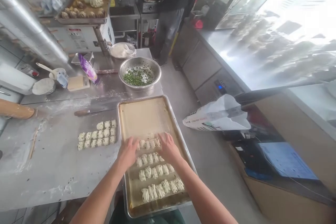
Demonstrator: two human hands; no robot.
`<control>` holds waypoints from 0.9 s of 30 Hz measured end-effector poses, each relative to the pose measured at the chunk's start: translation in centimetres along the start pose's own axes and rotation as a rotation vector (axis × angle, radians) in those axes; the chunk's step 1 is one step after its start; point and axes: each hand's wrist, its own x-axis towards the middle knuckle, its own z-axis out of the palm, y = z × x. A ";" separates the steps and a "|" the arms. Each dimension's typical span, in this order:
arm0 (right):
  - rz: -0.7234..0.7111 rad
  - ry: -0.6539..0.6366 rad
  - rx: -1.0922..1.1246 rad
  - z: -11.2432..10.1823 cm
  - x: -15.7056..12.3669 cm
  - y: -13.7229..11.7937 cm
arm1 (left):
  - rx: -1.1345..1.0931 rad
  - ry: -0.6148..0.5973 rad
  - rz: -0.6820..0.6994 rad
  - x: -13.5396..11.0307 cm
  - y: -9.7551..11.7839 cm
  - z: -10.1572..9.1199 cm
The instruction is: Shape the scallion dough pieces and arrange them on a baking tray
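Note:
A metal baking tray [175, 120] lined with brown paper lies before me, with rows of scored, shredded-looking dough rolls [157, 171] speckled with green in its near half. The farthest row of dough rolls [148, 144] is held between my hands. My left hand [128, 152] is at its left end, fingers curved against it. At the right end is my right hand [169, 148], fingers bent and covering the last pieces. More dough rolls [98, 134] sit in three rows on the steel table, left of the tray. Whether the held row touches the paper is hard to tell.
Beyond the tray stands a steel bowl [140, 73] of chopped greens. A spatula-like tool [89, 112], a purple packet [88, 68] and a rolling pin [17, 109] lie leftward. A plastic bag [217, 113] is at right. A person [170, 14] stands at the back.

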 end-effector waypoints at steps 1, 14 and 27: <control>0.022 0.034 0.015 -0.1 -0.8 -0.9 | -0.022 0.037 -0.028 -1.6 -1.1 -0.2; -0.103 0.195 0.364 14.1 4.9 -26.9 | 0.096 0.299 -0.123 -3.9 -16.9 -2.8; -0.038 0.209 0.245 15.2 5.8 -31.1 | 0.063 0.368 -0.170 -8.3 -24.3 -3.9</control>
